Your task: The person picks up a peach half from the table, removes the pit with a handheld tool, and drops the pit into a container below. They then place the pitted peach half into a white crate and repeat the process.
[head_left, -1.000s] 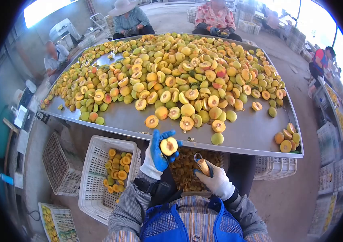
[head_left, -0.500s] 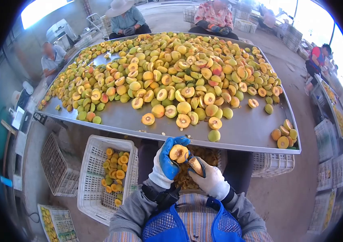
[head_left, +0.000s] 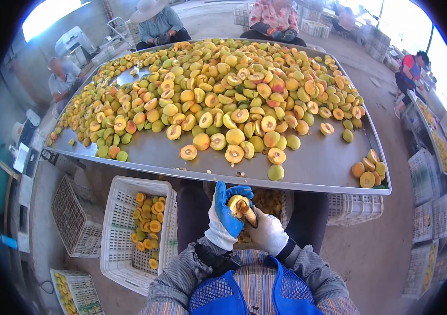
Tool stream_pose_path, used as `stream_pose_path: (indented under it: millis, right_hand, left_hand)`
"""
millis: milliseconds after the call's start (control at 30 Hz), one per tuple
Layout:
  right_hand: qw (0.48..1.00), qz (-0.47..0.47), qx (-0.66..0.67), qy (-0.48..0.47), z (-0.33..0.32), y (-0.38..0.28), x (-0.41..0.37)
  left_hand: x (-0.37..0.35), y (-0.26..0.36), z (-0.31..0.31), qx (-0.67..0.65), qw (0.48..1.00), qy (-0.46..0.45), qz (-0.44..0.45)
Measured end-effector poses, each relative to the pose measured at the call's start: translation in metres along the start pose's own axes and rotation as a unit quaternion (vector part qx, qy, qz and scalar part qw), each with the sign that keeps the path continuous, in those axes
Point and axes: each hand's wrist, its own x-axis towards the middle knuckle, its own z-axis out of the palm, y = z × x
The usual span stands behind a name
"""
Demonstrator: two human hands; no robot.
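Note:
My left hand (head_left: 225,216), in a blue and white glove, is closed around a halved peach (head_left: 237,201) just off the table's front edge. In my right hand (head_left: 268,234), gloved in white, is a pitting tool with a wooden handle (head_left: 246,212). The tool's working end meets the cut face of the peach half, and its tip is hidden there. Beyond my hands, a large heap of halved peaches (head_left: 223,94) covers much of the metal table (head_left: 307,170). Below them, partly hidden, a container of peach scraps (head_left: 269,202) sits between my legs.
At my left stands a white crate (head_left: 109,244) holding pitted halves (head_left: 151,223). Another crate (head_left: 79,215) is beside it. A small peach cluster (head_left: 369,170) lies at the table's right corner. Co-workers (head_left: 163,26) sit around the far side. More crates (head_left: 423,226) line the right.
My right hand has brought the tool onto the peach half, and its handle has turned more upright. The left hand has tilted the peach. The whole view has shifted slightly.

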Motion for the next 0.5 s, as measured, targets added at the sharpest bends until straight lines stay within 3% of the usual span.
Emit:
stream_pose_path:
  millis: [167,233,267,300,333,433,500]
  right_hand:
    - [0.998,0.004,-0.043,-0.044,-0.002,0.008,0.003]
    - [0.998,-0.017,0.044,-0.042,0.006,0.013,0.003]
    - [0.998,-0.014,0.046,-0.042,0.005,0.016,0.003]
    - [0.998,-0.007,0.005,-0.055,-0.005,0.012,0.006]
    - [0.997,0.001,-0.035,-0.066,-0.014,0.010,0.009]
    - [0.991,0.002,-0.090,-0.102,-0.030,0.003,0.013]
    - [0.994,-0.004,-0.082,-0.075,-0.027,0.000,0.011]
  left_hand:
    - [-0.001,-0.009,-0.014,0.153,0.987,-0.024,0.038]
    - [0.004,-0.013,-0.021,-0.003,0.993,0.037,-0.110]
    - [0.003,-0.016,-0.025,-0.002,0.993,0.037,-0.113]
    - [-0.001,-0.020,-0.029,0.202,0.979,-0.013,-0.011]
    - [-0.004,-0.020,-0.029,0.394,0.912,-0.064,0.090]
    - [-0.006,-0.008,-0.015,0.314,0.935,-0.084,0.145]
    - [0.000,-0.018,-0.021,0.243,0.952,-0.094,0.158]
